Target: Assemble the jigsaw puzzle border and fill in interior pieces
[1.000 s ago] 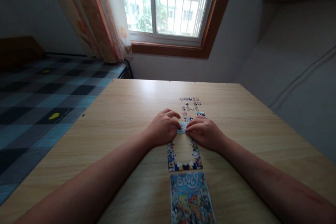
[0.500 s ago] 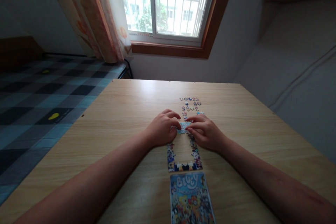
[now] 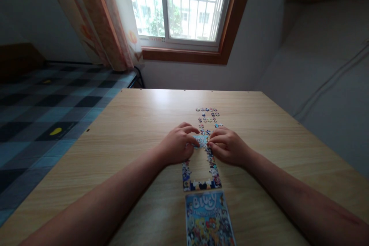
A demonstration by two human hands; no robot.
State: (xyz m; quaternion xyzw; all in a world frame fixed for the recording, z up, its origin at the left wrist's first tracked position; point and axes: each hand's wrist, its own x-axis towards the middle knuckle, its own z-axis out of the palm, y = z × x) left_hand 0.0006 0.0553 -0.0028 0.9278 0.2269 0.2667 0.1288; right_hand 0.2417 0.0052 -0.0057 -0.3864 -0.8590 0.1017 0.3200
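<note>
A jigsaw puzzle frame (image 3: pixel 186 178) lies partly assembled on the table, its middle showing bare wood. Its light-blue top section (image 3: pixel 201 141) sits between my two hands. My left hand (image 3: pixel 178 144) rests at the top left corner, fingers bent and apart, the index finger touching the blue section. At the top right corner, the fingertips of my right hand (image 3: pixel 229 147) are pinched together on the puzzle's edge; the piece between them is mostly hidden. Loose jigsaw pieces (image 3: pixel 207 120) lie in rows just beyond. Nearer me is a colourful "Bluey" picture sheet or box (image 3: pixel 210 219).
The wooden table (image 3: pixel 138 123) reaches toward a barred window (image 3: pixel 190 7). On the left stands a bed with a checked cover (image 3: pixel 72 103), beside a curtain (image 3: pixel 98 19). A wall with a cable (image 3: pixel 331 80) is at the right.
My right hand's fingers have drawn back slightly right from the blue section and closed together at its edge. The left hand has barely moved. The view has shifted slightly.
</note>
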